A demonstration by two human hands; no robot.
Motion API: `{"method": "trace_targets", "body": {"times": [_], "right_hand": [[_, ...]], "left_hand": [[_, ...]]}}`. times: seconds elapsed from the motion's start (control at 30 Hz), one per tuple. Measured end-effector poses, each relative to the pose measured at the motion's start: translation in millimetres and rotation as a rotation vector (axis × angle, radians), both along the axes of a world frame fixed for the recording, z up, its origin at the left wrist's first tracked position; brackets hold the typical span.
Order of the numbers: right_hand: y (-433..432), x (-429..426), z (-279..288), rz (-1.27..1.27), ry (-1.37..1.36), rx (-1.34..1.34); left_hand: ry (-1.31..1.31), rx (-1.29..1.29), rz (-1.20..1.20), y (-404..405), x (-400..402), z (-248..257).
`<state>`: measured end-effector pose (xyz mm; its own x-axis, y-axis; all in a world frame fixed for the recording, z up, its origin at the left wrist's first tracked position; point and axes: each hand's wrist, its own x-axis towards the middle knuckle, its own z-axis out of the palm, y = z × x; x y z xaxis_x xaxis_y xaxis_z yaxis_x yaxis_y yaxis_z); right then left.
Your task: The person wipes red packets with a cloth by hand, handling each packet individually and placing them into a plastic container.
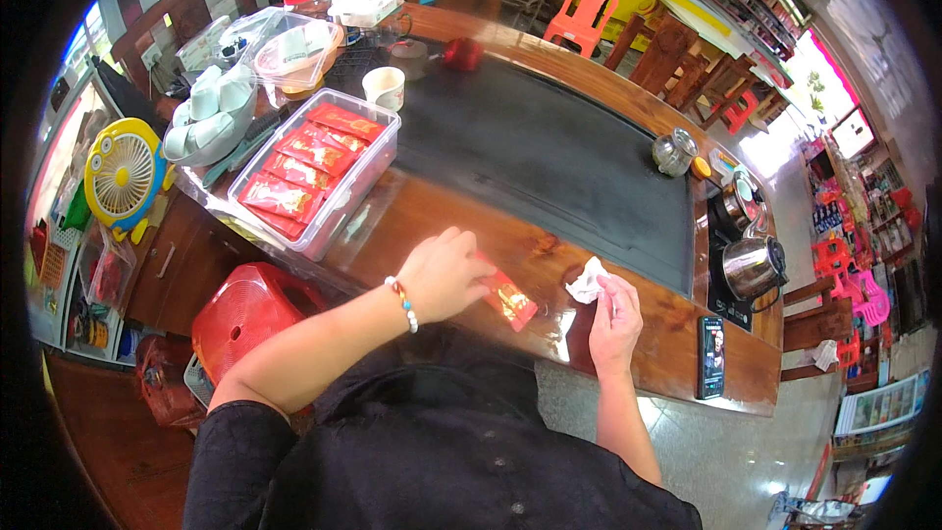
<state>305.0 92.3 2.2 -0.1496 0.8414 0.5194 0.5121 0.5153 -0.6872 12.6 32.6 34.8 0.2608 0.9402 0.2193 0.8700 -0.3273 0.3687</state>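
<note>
My left hand, with a beaded bracelet on the wrist, has its fingers on the upper end of a red foil packet with gold print. The packet is over the near edge of the wooden tea table; whether it rests on the wood cannot be told. A crumpled white tissue is pinched between the fingertips of my right hand, just right of the packet. Left of my hands stands a clear plastic box without a lid, holding several similar red packets.
A dark tea tray is set into the table. A phone, a steel kettle and a glass pot are at right. A bowl of cups, a white cup, a yellow fan and a red stool are at left.
</note>
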Motion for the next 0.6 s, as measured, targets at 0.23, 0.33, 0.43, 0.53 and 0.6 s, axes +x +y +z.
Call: {"method": "trace_targets", "body": {"times": [0.23,0.33,0.43,0.53,0.6], "right_hand": [[-30,-76,11,0.465,-0.307,-0.006],[-40,-71,14,0.471,-0.431,0.049],[-43,-43,15,0.499,-0.514,0.054],[-52,-24,18,0.474,-0.483,0.069],[-51,-18,22,0.475,-0.437,0.065]], "left_hand": [[-0.153,0.232,0.068,-15,12,-28],[-0.115,0.225,0.076,-16,9,-31],[-0.170,0.256,0.097,-17,9,-33],[-0.178,0.283,0.092,-18,9,-31],[-0.178,0.290,0.085,-18,8,-31]]}}
